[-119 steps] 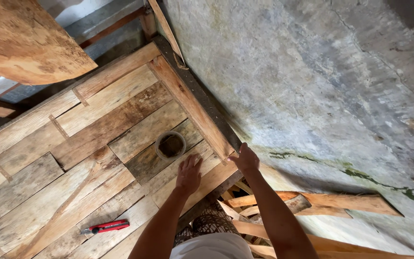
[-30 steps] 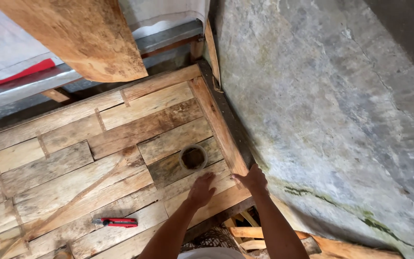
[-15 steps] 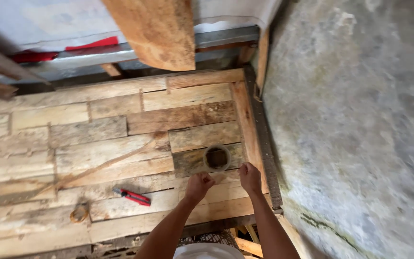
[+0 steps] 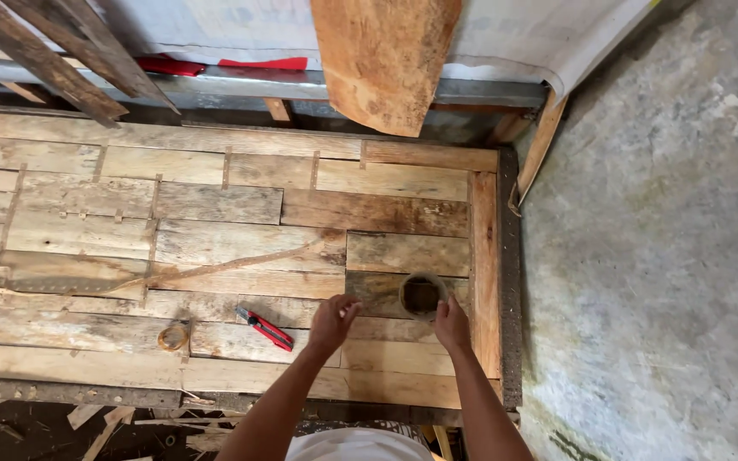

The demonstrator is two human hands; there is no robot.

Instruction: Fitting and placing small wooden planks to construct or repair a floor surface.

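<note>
Both arms reach forward over the plank counter (image 4: 215, 230). The left hand (image 4: 333, 320) hovers palm down with fingers loosely curled, holding nothing. The right hand (image 4: 452, 324) rests open, its fingertips at the near rim of the round hole (image 4: 422, 295). So the hole sits right in front of the right hand, just right of the left. A red cutter (image 4: 265, 329) lies left of the left hand. Compared with half a second ago, the view has swung further left and the hands have barely shifted.
</note>
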